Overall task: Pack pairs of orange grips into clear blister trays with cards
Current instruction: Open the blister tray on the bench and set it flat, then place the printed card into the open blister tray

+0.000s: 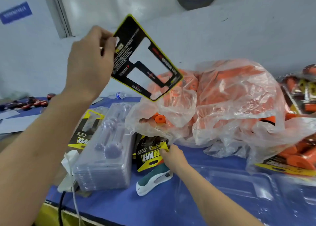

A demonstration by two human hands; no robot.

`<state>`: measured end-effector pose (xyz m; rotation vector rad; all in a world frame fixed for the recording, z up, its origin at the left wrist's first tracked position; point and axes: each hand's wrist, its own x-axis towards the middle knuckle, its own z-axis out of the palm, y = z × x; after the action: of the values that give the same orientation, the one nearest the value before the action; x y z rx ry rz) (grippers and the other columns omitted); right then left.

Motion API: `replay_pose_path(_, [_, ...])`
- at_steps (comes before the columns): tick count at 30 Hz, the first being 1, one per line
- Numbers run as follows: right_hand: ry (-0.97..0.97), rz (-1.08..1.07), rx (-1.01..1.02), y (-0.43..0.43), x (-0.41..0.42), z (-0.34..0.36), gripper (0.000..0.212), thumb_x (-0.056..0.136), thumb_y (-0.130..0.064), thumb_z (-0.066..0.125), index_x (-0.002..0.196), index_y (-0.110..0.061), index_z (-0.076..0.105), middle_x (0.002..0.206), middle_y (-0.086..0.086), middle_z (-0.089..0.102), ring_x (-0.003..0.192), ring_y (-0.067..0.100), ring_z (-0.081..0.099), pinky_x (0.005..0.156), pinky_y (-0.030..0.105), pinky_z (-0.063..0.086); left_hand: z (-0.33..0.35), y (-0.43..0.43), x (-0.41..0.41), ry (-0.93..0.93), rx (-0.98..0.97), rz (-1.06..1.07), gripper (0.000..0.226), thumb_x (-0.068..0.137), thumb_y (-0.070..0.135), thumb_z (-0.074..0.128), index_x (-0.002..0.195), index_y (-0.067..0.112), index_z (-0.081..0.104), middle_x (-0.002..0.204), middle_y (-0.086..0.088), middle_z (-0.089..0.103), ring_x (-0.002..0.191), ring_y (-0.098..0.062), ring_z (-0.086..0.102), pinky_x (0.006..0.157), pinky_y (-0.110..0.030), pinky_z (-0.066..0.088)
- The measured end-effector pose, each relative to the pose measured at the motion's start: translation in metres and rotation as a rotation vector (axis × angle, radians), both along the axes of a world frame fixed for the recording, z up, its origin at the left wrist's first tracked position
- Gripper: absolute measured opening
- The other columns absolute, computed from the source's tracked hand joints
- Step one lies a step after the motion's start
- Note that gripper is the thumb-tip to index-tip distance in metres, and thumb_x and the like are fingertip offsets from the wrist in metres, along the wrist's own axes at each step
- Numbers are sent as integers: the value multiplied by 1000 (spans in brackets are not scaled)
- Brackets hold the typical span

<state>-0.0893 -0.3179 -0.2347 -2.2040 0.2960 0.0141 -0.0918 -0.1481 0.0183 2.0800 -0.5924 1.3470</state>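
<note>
Card held up, another being picked from the pile

Upper centre of the frame, the left hand point(90, 55) pinches 1 black card point(145, 58) with a yellow border by its hang-hole end, fingers closed on it; it has T-shaped cut-out windows and tilts in the air. Low centre, the right hand point(174, 155) grips the yellow corner of the top card on a card stack point(148, 155). Stacked clear blister trays point(106, 150) sit left of it; orange grips point(159, 118) fill a plastic bag point(230, 102) at right, on the blue table point(153, 205).

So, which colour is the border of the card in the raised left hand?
Yellow, around a black card pinched by the left hand; head view.
</note>
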Motion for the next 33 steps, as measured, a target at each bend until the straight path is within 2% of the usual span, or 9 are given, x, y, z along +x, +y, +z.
replay_pose_path(3, [-84,-4,77,-4,-10,11,39,100,-31,46,129,-6,43,109,10,60,93,27,59,77,35,49,-24,-6,-18,66,-236,-192,17,98,38,54,97,23,62,79,20,63,70,10,58,68,-9,43])
replay_pose_path(6, [-310,-60,481,-34,-34,35,32,102,-27,47,133,-18,50,99,-1,67,83,14,66,64,16,51,-73,-17,-21,295,-509,-358,16,95,39,58,87,27,64,79,13,70,75,1,63,72,-19,50])
replay_pose_path(9, [-346,-34,1036,-93,-71,50,31,101,-33,46,122,-17,63,116,10,71,90,21,73,74,28,59,-131,-43,-22,578,-610,-442,16,98,31,58,87,22,66,77,12,74,71,0,68,64,-18,50])
replay_pose_path(12, [-303,-10,1205,-158,-118,46,57,95,-59,38,130,-21,62,126,5,67,104,20,68,87,38,53,-184,-71,-27,814,-572,-459,16,99,25,57,91,17,68,80,7,76,78,-11,71,72,-35,54])
replay_pose_path(14, [-260,-50,1158,-188,-147,38,64,94,-65,35,129,-21,64,124,4,68,103,22,68,82,38,54,-210,-88,-32,922,-527,-482,15,99,20,57,94,12,69,84,-2,76,84,-21,72,79,-41,54])
replay_pose_path(20, [-249,-197,731,-206,-198,19,48,73,-55,64,103,-20,77,84,7,72,67,19,64,59,30,54,-241,-124,-55,1005,-318,-513,12,99,21,57,93,14,65,79,1,76,68,-8,70,57,-16,48])
replay_pose_path(24, [-287,-209,512,-202,-202,12,23,91,-37,62,93,-18,76,83,11,72,70,13,67,57,25,53,-251,-131,-62,1047,-290,-473,11,99,21,55,98,14,64,81,-2,76,79,-18,72,78,-38,53])
replay_pose_path(28, [-399,-222,94,-208,-198,7,17,95,-21,62,79,-21,69,63,0,67,60,10,62,61,28,42,-253,-132,-63,1062,-326,-493,10,99,23,56,105,18,62,82,-1,77,78,-16,74,70,-36,56])
replay_pose_path(33, [-511,-158,104,-208,-195,9,6,94,-27,64,94,-32,66,73,-3,69,66,12,65,60,26,49,-259,-133,-66,1013,-38,-420,8,93,31,66,94,24,61,77,5,75,70,-8,70,66,-31,55])
